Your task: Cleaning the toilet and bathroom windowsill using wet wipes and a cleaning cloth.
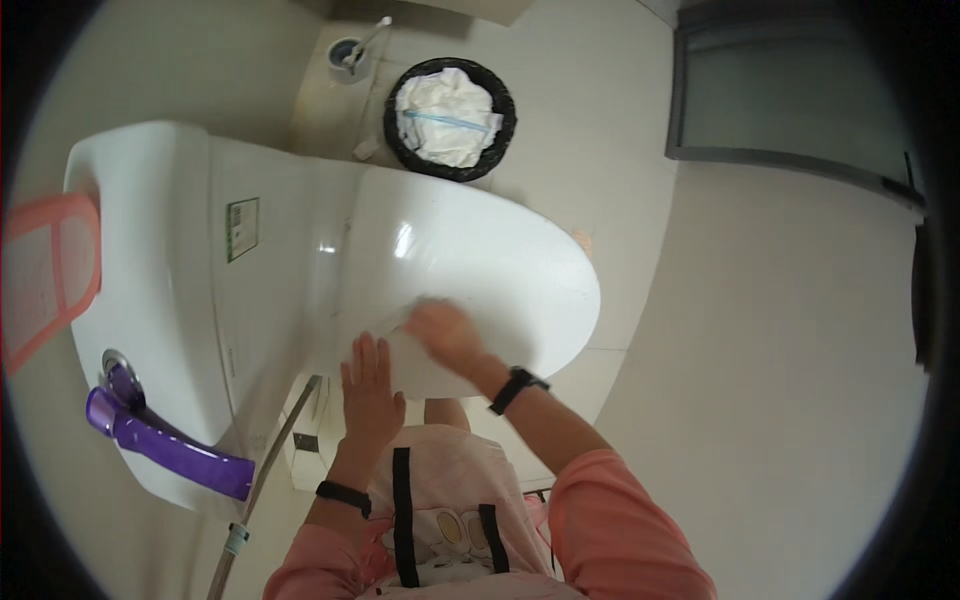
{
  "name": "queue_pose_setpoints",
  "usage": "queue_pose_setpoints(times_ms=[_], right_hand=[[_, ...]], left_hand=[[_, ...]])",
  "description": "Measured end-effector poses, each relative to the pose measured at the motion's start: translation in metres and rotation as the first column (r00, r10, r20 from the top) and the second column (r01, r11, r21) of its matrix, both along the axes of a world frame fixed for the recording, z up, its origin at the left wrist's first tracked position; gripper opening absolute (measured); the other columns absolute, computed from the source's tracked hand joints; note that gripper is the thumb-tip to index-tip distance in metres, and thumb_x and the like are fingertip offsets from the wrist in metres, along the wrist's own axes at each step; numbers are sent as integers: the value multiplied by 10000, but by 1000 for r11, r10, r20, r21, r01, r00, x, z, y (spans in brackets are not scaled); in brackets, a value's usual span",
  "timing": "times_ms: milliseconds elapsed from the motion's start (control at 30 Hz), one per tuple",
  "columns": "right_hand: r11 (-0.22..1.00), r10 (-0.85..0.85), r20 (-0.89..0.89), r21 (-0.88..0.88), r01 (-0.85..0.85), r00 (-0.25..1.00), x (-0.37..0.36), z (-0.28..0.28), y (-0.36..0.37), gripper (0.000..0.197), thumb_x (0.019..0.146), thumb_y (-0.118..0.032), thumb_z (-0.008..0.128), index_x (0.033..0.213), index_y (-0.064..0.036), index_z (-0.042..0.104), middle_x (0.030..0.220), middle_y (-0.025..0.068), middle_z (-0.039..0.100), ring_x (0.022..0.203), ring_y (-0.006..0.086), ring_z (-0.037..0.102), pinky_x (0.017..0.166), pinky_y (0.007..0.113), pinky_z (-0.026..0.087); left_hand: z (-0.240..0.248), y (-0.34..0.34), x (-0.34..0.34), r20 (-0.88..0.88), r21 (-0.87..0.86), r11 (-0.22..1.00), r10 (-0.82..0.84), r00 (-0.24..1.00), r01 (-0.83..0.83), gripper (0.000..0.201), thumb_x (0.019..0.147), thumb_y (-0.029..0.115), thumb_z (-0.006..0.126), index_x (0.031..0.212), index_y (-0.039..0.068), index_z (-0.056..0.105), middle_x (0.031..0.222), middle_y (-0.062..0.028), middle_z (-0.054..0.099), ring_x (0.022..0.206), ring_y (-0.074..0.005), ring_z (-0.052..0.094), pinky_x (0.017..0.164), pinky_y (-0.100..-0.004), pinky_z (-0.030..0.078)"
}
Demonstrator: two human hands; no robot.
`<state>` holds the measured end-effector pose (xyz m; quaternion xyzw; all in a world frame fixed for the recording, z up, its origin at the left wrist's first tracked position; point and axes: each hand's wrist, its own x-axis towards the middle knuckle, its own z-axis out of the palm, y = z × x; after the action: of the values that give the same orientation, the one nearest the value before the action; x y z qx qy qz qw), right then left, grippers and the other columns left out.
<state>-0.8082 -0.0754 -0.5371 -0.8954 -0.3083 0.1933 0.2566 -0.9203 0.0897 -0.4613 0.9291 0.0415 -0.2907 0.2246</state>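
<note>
Toilet lid [510,270] is lying closed in the head view, its hinge edge facing the white tank [150,250] and its rounded edge pointing right. We are reaching over its near edge with both bare hands. Our left hand [373,403] is stretching its fingers out straight, released, over the lid's near corner on the tank side. Our right hand [447,335] is curling its fingers inward over the lid, near the left hand but apart from it; blur is hiding them, so we cannot tell whether they are grasping anything. We are wearing a black watch [518,388] on the right wrist and a black wristband [343,497] on the left. At the tank's near corner, a purple plastic bottle [185,455] is lying across our view; at its back edge, a pink plastic basket [85,240] is showing. Beyond the lid's far edge, a black-lined wastebasket [508,125] is holding crumpled white paper [445,110], and a toilet brush [368,42] is leaning in its holder.
</note>
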Motion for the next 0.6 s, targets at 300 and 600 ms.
queue_pose_setpoints(times_ms=[300,600], right_hand=[[535,-844,177,211,818,507,62,-15,-103,66,885,10,536,869,-48,564,831,69,566,736,237,545,681,365,479],[503,-855,-15,223,835,519,86,14,-159,94,859,-26,607,790,-28,544,785,170,556,726,352,539,671,407,469]], left_hand=[[7,-29,14,12,-12,998,-54,998,54,922,776,176,712,1517,-19,197,1600,-237,96,1481,-425,96,1159,-570,191],[4,-88,33,-70,128,983,-122,990,131,938,801,239,679,1562,104,147,1632,-148,53,1475,-472,21,1039,-759,195]])
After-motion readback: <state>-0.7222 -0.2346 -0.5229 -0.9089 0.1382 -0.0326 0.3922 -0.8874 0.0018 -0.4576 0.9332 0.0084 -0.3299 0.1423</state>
